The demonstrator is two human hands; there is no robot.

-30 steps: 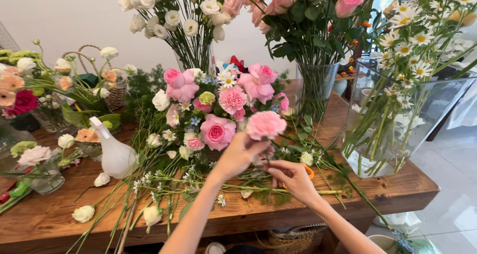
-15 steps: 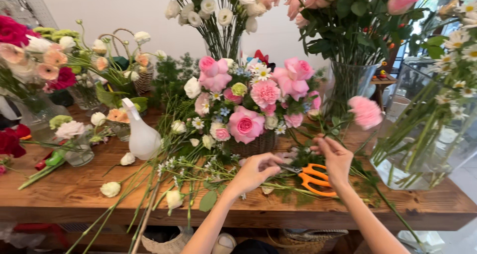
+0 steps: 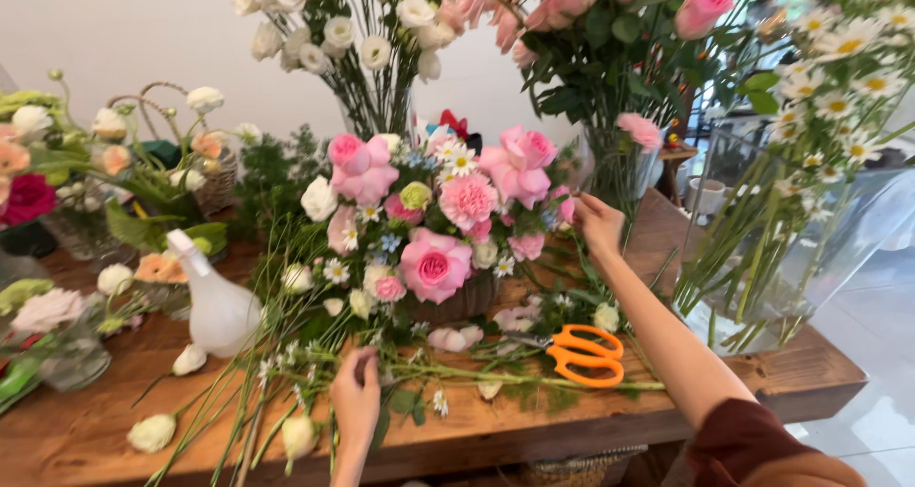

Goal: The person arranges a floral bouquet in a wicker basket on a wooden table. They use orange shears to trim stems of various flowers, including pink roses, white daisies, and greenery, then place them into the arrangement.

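On wooden tabletop, amid loose cut stems: left hand curled shut around green stems lying flat. Right hand raised at right edge of pink flower arrangement, fingers pinched on a stem there. Orange scissors between the hands, untouched; white spray bottle left of arrangement.

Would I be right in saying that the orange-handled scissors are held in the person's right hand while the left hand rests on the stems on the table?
Not quite. In the head view the orange-handled scissors lie on the table, untouched; the right hand reaches to the arrangement's edge. The left hand does rest on the stems.
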